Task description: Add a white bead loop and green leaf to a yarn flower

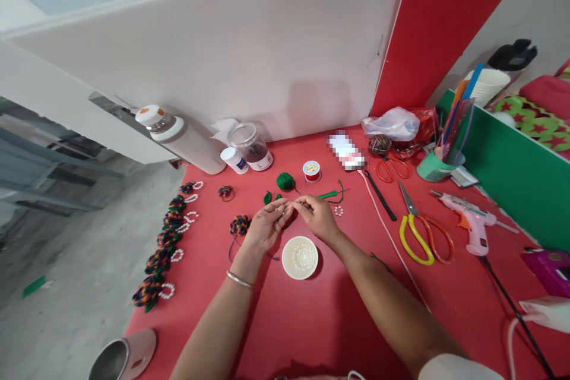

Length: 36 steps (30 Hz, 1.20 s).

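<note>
My left hand (267, 227), palm turned up with fingers curled, meets my right hand (317, 217) at the fingertips. Both pinch at something tiny and pale there, too small to name; small white specks show by the left fingers. Just below them stands a white bowl (287, 264) with white beads (304, 257) inside. A multicoloured yarn ball (240, 225) lies beside my left hand. Beyond my hands are a green yarn ball (285, 181) and a red thread spool (312, 171). A green-handled hook (328, 195) and a small bead ring (339, 211) lie beside my right hand.
Yarn pieces (168, 238) with bead loops line the left edge, near a metal cup (133, 356). A bottle (200, 145) and jar (256, 151) stand behind. Rightward lie a phone (346, 151), scissors (416, 231), a pink glue gun (474, 219) and a pen cup (436, 167).
</note>
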Each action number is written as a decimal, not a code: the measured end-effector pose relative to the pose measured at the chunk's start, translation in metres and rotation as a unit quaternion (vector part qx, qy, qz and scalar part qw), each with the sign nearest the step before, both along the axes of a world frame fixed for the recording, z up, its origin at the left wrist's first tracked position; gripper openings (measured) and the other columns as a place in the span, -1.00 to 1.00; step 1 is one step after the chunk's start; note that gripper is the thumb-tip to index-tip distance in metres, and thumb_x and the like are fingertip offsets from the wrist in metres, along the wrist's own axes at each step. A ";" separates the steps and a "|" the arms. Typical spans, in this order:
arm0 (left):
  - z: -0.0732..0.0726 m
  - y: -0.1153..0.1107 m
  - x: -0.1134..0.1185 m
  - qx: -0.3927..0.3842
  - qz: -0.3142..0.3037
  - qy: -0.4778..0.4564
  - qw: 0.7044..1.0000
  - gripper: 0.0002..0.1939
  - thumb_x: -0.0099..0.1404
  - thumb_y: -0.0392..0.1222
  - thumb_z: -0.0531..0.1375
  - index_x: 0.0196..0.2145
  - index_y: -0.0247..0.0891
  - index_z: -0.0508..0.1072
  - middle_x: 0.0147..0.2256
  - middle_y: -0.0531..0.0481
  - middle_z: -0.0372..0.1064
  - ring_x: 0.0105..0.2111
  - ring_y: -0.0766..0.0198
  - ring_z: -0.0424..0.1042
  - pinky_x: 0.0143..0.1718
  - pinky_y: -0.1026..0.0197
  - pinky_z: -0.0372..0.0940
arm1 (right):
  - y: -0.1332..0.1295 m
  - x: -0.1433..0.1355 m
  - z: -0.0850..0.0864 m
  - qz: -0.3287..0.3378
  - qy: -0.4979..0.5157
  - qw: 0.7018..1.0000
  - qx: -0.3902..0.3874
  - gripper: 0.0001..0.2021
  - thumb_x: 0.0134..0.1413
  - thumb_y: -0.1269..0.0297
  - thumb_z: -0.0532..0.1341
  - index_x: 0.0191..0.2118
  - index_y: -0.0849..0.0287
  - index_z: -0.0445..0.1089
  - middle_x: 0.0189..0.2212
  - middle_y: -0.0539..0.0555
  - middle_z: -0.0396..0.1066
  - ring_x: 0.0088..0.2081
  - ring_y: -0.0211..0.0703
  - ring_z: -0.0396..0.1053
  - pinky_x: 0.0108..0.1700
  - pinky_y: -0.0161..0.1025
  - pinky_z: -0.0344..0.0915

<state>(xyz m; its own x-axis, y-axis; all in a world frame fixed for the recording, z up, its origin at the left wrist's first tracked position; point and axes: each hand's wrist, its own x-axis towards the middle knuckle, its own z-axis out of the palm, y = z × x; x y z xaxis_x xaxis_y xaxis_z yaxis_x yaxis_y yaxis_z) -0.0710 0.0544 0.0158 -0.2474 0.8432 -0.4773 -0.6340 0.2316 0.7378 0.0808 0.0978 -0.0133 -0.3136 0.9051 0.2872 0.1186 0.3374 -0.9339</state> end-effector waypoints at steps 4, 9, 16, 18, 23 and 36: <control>-0.012 -0.006 -0.002 0.061 -0.019 0.034 0.997 -0.75 0.17 -0.16 0.40 -0.33 -0.37 0.45 -0.48 0.03 0.43 -0.69 0.55 0.21 -0.69 0.45 0.16 | 0.000 -0.001 -0.001 0.013 -0.004 1.000 -0.003 -0.79 0.23 0.14 0.22 -0.30 0.15 0.51 -0.46 0.02 0.50 -0.47 -0.25 0.35 -0.41 -0.34 0.22; -0.016 -0.008 -0.003 0.096 -0.031 0.020 0.995 -0.66 0.12 -0.07 0.43 -0.30 -0.36 0.47 -0.54 0.12 0.32 -0.74 0.62 -0.03 -0.75 0.50 -0.18 | -0.002 -0.001 0.004 0.034 -0.013 0.999 -0.020 -0.77 0.21 0.13 0.22 -0.34 0.16 0.50 -0.54 -0.02 0.43 -0.53 -0.28 0.27 -0.46 -0.34 0.15; -0.011 -0.007 -0.003 0.099 -0.067 -0.031 0.992 -0.68 0.07 -0.25 0.44 -0.22 -0.38 0.52 -0.38 0.00 0.45 -0.70 0.65 0.00 -0.75 0.53 -0.12 | -0.004 0.001 0.008 0.025 -0.003 0.999 -0.042 -0.78 0.18 0.14 0.23 -0.37 0.17 0.48 -0.60 -0.07 0.32 -0.56 -0.30 0.18 -0.48 -0.34 0.11; -0.012 -0.007 -0.005 0.103 -0.062 -0.029 0.992 -0.74 0.11 -0.26 0.42 -0.26 -0.37 0.51 -0.38 0.00 0.45 -0.71 0.65 -0.04 -0.76 0.54 -0.14 | -0.005 0.001 0.008 0.029 0.001 0.999 -0.045 -0.78 0.17 0.14 0.23 -0.38 0.16 0.48 -0.61 -0.07 0.32 -0.56 -0.30 0.17 -0.48 -0.34 0.12; -0.014 -0.007 -0.007 0.108 -0.048 -0.029 0.993 -0.76 0.15 -0.18 0.41 -0.36 -0.35 0.45 -0.51 0.11 0.32 -0.72 0.64 -0.09 -0.77 0.54 -0.15 | -0.007 -0.001 0.008 0.053 0.014 0.997 -0.057 -0.77 0.16 0.12 0.24 -0.38 0.16 0.48 -0.58 -0.06 0.35 -0.56 -0.31 0.16 -0.49 -0.34 0.10; -0.015 -0.008 -0.010 0.109 -0.071 -0.040 0.991 -0.77 0.11 -0.35 0.40 -0.24 -0.33 0.54 -0.42 0.03 0.42 -0.70 0.64 -0.05 -0.75 0.54 -0.12 | -0.007 0.001 0.013 0.058 0.052 0.994 -0.074 -0.77 0.15 0.12 0.23 -0.38 0.17 0.47 -0.56 -0.05 0.35 -0.55 -0.31 0.16 -0.48 -0.34 0.10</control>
